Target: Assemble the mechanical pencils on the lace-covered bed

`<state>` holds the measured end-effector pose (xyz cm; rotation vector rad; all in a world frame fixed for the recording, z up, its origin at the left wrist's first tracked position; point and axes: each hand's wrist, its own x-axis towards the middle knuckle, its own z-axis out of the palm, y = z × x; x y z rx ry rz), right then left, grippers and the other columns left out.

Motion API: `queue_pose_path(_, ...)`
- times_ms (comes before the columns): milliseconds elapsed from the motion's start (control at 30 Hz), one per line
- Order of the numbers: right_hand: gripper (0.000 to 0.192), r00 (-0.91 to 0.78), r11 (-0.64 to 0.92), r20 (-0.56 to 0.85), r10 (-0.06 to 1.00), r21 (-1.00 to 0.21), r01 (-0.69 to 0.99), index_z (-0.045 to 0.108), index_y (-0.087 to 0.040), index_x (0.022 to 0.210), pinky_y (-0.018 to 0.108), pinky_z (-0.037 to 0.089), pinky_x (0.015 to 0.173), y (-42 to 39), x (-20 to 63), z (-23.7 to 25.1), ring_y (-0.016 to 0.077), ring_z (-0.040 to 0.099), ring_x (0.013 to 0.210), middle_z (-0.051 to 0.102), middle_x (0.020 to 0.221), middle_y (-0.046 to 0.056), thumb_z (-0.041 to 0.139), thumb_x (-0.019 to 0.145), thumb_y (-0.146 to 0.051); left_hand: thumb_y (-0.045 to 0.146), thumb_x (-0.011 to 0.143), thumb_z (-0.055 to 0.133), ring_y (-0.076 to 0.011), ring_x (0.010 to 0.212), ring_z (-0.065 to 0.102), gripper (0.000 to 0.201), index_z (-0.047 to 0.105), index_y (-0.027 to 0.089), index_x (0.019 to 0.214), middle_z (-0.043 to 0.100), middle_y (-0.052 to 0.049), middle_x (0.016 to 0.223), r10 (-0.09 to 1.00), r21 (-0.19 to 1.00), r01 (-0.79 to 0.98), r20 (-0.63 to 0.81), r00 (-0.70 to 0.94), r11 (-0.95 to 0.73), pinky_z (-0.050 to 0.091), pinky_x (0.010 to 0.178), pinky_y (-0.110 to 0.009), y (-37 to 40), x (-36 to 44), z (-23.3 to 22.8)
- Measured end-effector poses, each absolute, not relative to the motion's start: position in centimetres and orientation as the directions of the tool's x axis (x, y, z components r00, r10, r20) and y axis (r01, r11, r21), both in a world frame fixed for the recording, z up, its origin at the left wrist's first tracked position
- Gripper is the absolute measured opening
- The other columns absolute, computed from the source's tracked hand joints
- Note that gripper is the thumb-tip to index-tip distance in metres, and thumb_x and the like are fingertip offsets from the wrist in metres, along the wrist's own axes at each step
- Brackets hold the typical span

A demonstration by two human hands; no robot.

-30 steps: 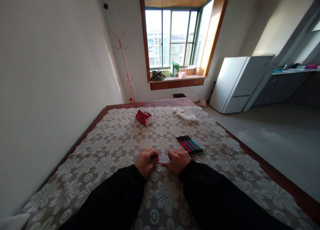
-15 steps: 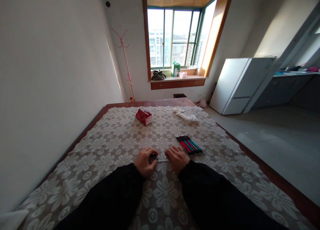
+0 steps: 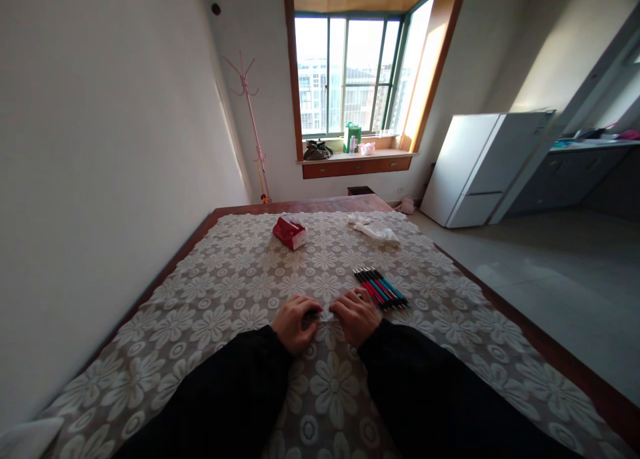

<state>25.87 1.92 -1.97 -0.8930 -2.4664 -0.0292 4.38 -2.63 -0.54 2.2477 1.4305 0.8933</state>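
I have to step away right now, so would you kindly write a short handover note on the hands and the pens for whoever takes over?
Left hand: curled shut on one end of a thin pen-like item, low over the lace tablecloth.
Right hand: pinching the other end of it, close to the left hand.
Pens: a neat row of red, blue and dark ones lying on the cloth just right of the right hand, untouched.
Further off: a red box and a crumpled white bag.
Done: not clear from this view.
Left: the item between the fingers is mostly hidden, so check it.
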Motion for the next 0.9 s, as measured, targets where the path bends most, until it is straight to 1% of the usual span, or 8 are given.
queue_pose_path(100, 0.016, -0.562, 0.701, 0.467, 0.683, -0.204, 0.683, 0.068, -0.023, 0.092, 0.039, 0.026, 0.093, 1.87, 25.95, -1.76, 0.0195, 0.056, 0.091, 0.071, 0.091, 0.003, 0.057, 0.088, -0.012, 0.008, 0.064, 0.057, -0.0251, 0.102, 0.062, 0.035, 0.067, 0.021, 0.094, 0.072, -0.005, 0.101, 0.904, 0.563, 0.71, 0.314, 0.289, -0.423, 0.048, 0.096, -0.04, -2.81, 4.44, -0.02)
queue_pose_path(200, 0.022, -0.515, 0.671, 0.48, 0.71, -0.242, 0.701, 0.068, -0.023, 0.097, 0.041, 0.024, 0.097, 1.85, 26.01, -1.6, 0.0205, 0.057, 0.094, 0.072, 0.095, 0.004, 0.055, 0.085, -0.009, 0.007, 0.06, 0.055, -0.0253, 0.103, 0.061, 0.034, 0.066, 0.022, 0.089, 0.072, -0.005, 0.103, 0.908, 0.566, 0.713, 0.312, 0.28, -0.414, 0.047, 0.097, -0.04, -2.92, 4.47, 0.21)
queue_pose_path(333, 0.026, -0.552, 0.746, 0.529, 0.644, -0.275, 0.607, 0.067, -0.024, 0.105, 0.043, 0.021, 0.105, 1.75, 26.0, -1.71, 0.0214, 0.057, 0.107, 0.07, 0.113, 0.004, 0.06, 0.083, -0.012, 0.008, 0.063, 0.056, -0.0254, 0.105, 0.061, 0.03, 0.066, 0.023, 0.087, 0.072, -0.005, 0.106, 0.904, 0.553, 0.719, 0.322, 0.282, -0.421, 0.046, 0.098, -0.041, -3.0, 4.5, 0.04)
queue_pose_path(433, 0.02, -0.643, 0.821, 0.523, 0.56, -0.248, 0.514, 0.068, -0.028, 0.106, 0.043, 0.021, 0.106, 1.73, 26.02, -2.1, 0.0226, 0.055, 0.116, 0.068, 0.123, 0.003, 0.065, 0.087, -0.025, 0.009, 0.065, 0.058, -0.026, 0.106, 0.061, 0.03, 0.069, 0.023, 0.089, 0.072, -0.005, 0.108, 0.902, 0.537, 0.73, 0.323, 0.285, -0.423, 0.045, 0.099, -0.042, -3.09, 4.56, 0.02)
queue_pose_path(500, 0.013, -0.689, 0.847, 0.501, 0.524, -0.22, 0.484, 0.07, -0.03, 0.101, 0.044, 0.021, 0.107, 1.79, 26.05, -2.35, 0.0232, 0.053, 0.121, 0.066, 0.128, 0.001, 0.065, 0.089, -0.028, 0.008, 0.065, 0.058, -0.0261, 0.106, 0.061, 0.03, 0.069, 0.023, 0.089, 0.072, -0.005, 0.108, 0.905, 0.535, 0.735, 0.318, 0.281, -0.416, 0.046, 0.099, -0.042, -3.15, 4.61, 0.12)
queue_pose_path(600, 0.006, -0.678, 0.833, 0.497, 0.542, -0.206, 0.514, 0.069, -0.026, 0.088, 0.045, 0.022, 0.108, 1.86, 26.08, -2.42, 0.0237, 0.052, 0.123, 0.065, 0.13, 0.001, 0.065, 0.086, -0.021, 0.008, 0.065, 0.058, -0.0262, 0.106, 0.061, 0.029, 0.069, 0.023, 0.087, 0.071, -0.005, 0.107, 0.908, 0.536, 0.738, 0.317, 0.275, -0.41, 0.046, 0.098, -0.042, -3.19, 4.63, 0.29)
queue_pose_path(733, 0.01, -0.596, 0.761, 0.502, 0.626, -0.226, 0.609, 0.067, -0.023, 0.087, 0.046, 0.026, 0.105, 1.8, 26.08, -2.06, 0.0246, 0.055, 0.118, 0.066, 0.129, 0.004, 0.065, 0.081, -0.016, 0.006, 0.063, 0.058, -0.0261, 0.105, 0.062, 0.029, 0.068, 0.023, 0.085, 0.071, -0.006, 0.105, 0.905, 0.536, 0.736, 0.333, 0.266, -0.413, 0.047, 0.097, -0.042, -3.16, 4.59, 0.23)
queue_pose_path(900, 0.005, -0.657, 0.806, 0.482, 0.58, -0.227, 0.546, 0.069, -0.026, 0.09, 0.046, 0.023, 0.108, 1.84, 26.03, -2.2, 0.0241, 0.054, 0.122, 0.065, 0.132, 0.002, 0.067, 0.085, -0.025, 0.009, 0.069, 0.061, -0.0256, 0.103, 0.063, 0.02, 0.067, 0.023, 0.082, 0.071, -0.006, 0.103, 0.902, 0.537, 0.737, 0.356, 0.243, -0.411, 0.048, 0.096, -0.041, -3.01, 4.6, -0.13)
